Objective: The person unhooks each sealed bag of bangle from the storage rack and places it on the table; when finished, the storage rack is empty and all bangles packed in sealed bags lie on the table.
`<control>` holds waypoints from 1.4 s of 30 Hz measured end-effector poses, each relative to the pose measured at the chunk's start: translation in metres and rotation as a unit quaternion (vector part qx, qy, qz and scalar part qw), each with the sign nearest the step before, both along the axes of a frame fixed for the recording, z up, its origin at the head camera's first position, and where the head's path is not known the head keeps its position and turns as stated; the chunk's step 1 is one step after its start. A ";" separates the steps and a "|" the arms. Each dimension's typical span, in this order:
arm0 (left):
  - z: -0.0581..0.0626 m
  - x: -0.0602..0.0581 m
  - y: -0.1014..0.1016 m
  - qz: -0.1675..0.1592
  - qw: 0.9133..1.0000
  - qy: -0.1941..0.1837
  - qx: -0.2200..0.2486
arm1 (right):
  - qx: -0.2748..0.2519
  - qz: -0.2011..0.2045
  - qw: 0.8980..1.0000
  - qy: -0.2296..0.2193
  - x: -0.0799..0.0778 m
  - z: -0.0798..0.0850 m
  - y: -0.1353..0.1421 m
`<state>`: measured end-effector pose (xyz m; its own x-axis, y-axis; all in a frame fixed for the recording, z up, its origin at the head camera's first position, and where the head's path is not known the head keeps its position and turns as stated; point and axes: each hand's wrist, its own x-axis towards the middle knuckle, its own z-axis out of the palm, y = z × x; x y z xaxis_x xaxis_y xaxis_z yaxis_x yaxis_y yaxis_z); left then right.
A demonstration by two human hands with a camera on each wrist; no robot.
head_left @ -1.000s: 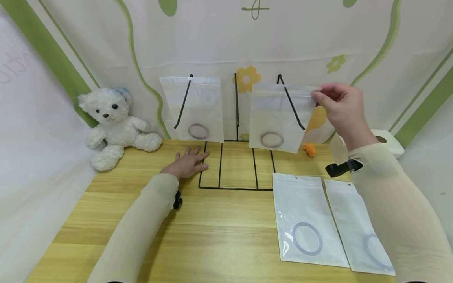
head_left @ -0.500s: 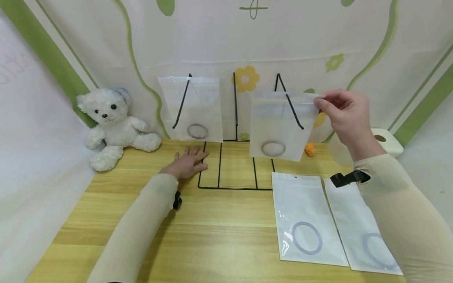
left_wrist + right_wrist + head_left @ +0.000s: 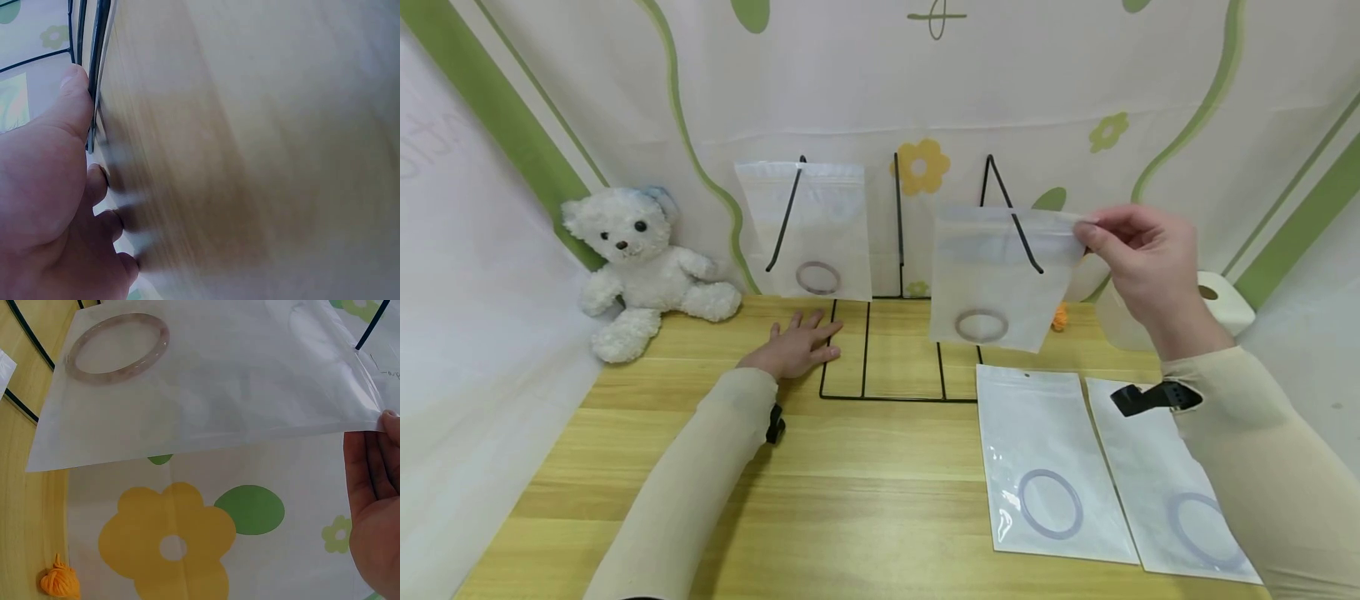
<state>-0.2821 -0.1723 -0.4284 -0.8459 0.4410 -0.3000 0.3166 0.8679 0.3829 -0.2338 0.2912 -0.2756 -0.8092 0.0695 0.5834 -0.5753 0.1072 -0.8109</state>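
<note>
My right hand [image 3: 1150,267] pinches the upper right corner of a translucent zip bag [image 3: 1003,271] between thumb and fingers. A pinkish bangle [image 3: 109,378] lies inside at the bag's bottom. This bag hangs on the right hook arm [image 3: 1027,242] of a black wire display rack [image 3: 902,400], partway along the arm. On the left arm hangs a similar zip bag [image 3: 831,217], also with a bangle. My left hand [image 3: 788,348] lies with fingers spread on the table, thumb and index finger touching the left side of the rack's base.
Two white zip bags with pale purple rings, the left bag [image 3: 1015,442] and the right bag [image 3: 1138,450], lie on the wooden table [image 3: 850,517]. A white teddy bear [image 3: 651,271] sits back left. Back right are a white box [image 3: 1232,308] and an orange bundle [image 3: 60,581].
My right hand has moved down, rightward and nearer, and the pinched bag has slid forward along the hook arm with it. My left hand stays on the rack's base.
</note>
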 end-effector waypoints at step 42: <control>0.002 0.001 0.001 0.003 1.000 -0.004 0.005 | -0.085 0.050 0.994 0.045 0.039 -0.010 0.002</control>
<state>-0.2807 -0.1713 -0.4262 -0.8458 0.4396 -0.3023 0.3091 0.8656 0.3939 -0.1952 0.2937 -0.2852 -0.7624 0.0958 0.6399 -0.6469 -0.0881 -0.7575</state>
